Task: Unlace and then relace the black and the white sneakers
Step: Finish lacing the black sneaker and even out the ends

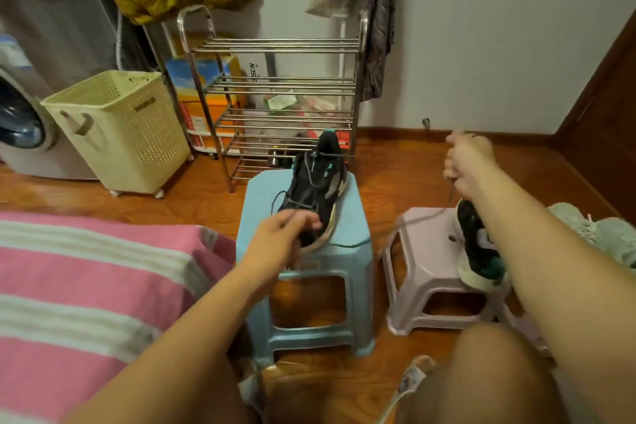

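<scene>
A black sneaker [315,182] lies on a light blue stool [303,286], toe toward me. My left hand [278,237] grips its toe end and holds it down. My right hand [468,162] is raised to the right and grips a dark shoelace [406,222], which runs taut from the sneaker's top eyelets to my fist and trails down over the stools. A second black sneaker [476,248] rests on a pale pink stool [426,272], partly hidden by my right forearm. White sneakers [599,234] lie on the floor at the far right.
A steel shoe rack [282,103] stands behind the blue stool. A cream laundry basket [120,127] and a washing machine [24,127] are at the left. A pink striped bed cover [86,303] fills the lower left. The floor is wood, and a brown door [605,107] is at the right.
</scene>
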`<action>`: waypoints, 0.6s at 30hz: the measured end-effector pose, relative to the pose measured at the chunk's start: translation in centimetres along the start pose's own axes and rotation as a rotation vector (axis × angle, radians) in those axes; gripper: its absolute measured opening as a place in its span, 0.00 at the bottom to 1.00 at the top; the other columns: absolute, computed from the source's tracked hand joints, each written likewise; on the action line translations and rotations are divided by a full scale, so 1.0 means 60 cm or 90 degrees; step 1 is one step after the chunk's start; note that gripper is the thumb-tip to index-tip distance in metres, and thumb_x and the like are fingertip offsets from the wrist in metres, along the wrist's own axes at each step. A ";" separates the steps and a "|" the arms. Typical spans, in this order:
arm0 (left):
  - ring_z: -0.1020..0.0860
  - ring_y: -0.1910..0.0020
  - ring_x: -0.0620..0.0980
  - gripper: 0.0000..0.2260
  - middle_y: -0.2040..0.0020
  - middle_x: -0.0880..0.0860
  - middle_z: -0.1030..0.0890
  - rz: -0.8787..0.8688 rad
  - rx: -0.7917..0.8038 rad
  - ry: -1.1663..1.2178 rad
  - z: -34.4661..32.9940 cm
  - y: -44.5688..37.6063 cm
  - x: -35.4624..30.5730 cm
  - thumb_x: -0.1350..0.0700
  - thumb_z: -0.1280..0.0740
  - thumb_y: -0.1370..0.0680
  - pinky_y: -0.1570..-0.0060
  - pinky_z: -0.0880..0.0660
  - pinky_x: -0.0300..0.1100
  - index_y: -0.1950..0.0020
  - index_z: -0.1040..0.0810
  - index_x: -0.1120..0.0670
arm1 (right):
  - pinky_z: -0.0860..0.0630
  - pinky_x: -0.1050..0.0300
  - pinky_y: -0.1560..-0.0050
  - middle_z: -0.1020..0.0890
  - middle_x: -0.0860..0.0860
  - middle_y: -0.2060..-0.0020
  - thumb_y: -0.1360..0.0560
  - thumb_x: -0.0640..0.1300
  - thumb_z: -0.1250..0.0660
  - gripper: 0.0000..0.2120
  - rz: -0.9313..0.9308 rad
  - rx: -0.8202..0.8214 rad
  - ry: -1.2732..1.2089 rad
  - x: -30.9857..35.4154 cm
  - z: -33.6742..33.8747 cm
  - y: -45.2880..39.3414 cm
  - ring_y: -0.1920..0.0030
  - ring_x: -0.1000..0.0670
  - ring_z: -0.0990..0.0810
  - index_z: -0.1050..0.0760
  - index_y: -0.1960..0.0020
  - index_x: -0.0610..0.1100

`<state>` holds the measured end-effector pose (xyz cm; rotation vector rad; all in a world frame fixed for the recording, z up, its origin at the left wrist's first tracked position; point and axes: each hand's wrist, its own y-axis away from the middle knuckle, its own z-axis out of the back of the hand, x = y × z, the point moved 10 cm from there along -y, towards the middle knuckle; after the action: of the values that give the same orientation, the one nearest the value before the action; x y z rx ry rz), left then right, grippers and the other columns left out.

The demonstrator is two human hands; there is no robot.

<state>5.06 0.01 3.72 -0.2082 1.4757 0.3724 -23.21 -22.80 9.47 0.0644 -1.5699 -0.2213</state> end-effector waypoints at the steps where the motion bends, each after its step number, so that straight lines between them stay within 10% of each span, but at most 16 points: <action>1: 0.27 0.71 0.44 0.10 0.54 0.52 0.15 0.005 -0.077 0.094 0.034 0.000 -0.002 0.55 0.38 0.16 0.74 0.31 0.38 0.48 0.17 0.54 | 0.44 0.60 0.78 0.36 0.53 0.72 0.16 0.53 0.43 0.14 -0.009 0.051 0.069 -0.022 -0.023 0.004 0.76 0.55 0.40 0.26 0.51 0.44; 5: 0.35 0.77 0.43 0.07 0.69 0.49 0.31 0.074 -0.411 0.378 0.218 0.016 0.042 0.61 0.43 0.18 0.78 0.36 0.36 0.49 0.25 0.55 | 0.42 0.59 0.76 0.37 0.55 0.76 0.15 0.58 0.46 0.22 -0.057 0.270 0.097 -0.122 -0.129 0.059 0.76 0.54 0.40 0.26 0.52 0.41; 7: 0.26 0.69 0.47 0.07 0.63 0.51 0.25 0.147 -0.507 0.211 0.314 0.029 0.070 0.61 0.41 0.18 0.67 0.23 0.41 0.44 0.24 0.57 | 0.41 0.60 0.75 0.37 0.53 0.75 0.14 0.51 0.45 0.17 -0.064 0.319 0.009 -0.153 -0.167 0.081 0.76 0.54 0.40 0.27 0.53 0.41; 10: 0.23 0.44 0.67 0.17 0.42 0.68 0.22 0.246 -0.423 -0.421 0.372 0.027 0.060 0.56 0.35 0.23 0.40 0.25 0.58 0.38 0.26 0.66 | 0.40 0.60 0.74 0.34 0.50 0.71 0.14 0.42 0.47 0.12 -0.057 0.344 -0.091 -0.188 -0.192 0.089 0.75 0.54 0.39 0.27 0.49 0.41; 13: 0.28 0.40 0.69 0.18 0.42 0.69 0.26 0.105 -0.493 -0.779 0.327 0.039 -0.013 0.55 0.32 0.25 0.40 0.30 0.59 0.40 0.25 0.65 | 0.36 0.58 0.72 0.27 0.48 0.68 0.16 0.37 0.47 0.09 -0.029 0.351 -0.011 -0.209 -0.204 0.086 0.75 0.53 0.35 0.28 0.47 0.43; 16: 0.25 0.40 0.63 0.17 0.41 0.62 0.24 -0.126 -0.343 -0.623 0.208 -0.016 -0.042 0.54 0.32 0.23 0.39 0.28 0.55 0.35 0.24 0.57 | 0.36 0.60 0.74 0.26 0.47 0.67 0.18 0.35 0.42 0.08 -0.012 0.326 0.039 -0.201 -0.212 0.082 0.73 0.53 0.33 0.27 0.53 0.42; 18: 0.24 0.37 0.56 0.22 0.36 0.58 0.25 -0.080 -0.153 -0.466 0.114 -0.068 -0.009 0.53 0.30 0.21 0.34 0.28 0.52 0.28 0.28 0.52 | 0.38 0.58 0.74 0.30 0.48 0.68 0.19 0.41 0.36 0.08 0.023 0.315 0.130 -0.188 -0.218 0.088 0.72 0.52 0.33 0.27 0.57 0.43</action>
<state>12.91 -1.38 4.52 -0.3147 0.6926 0.4626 -9.53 -16.90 -0.73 0.4312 -1.3895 0.2026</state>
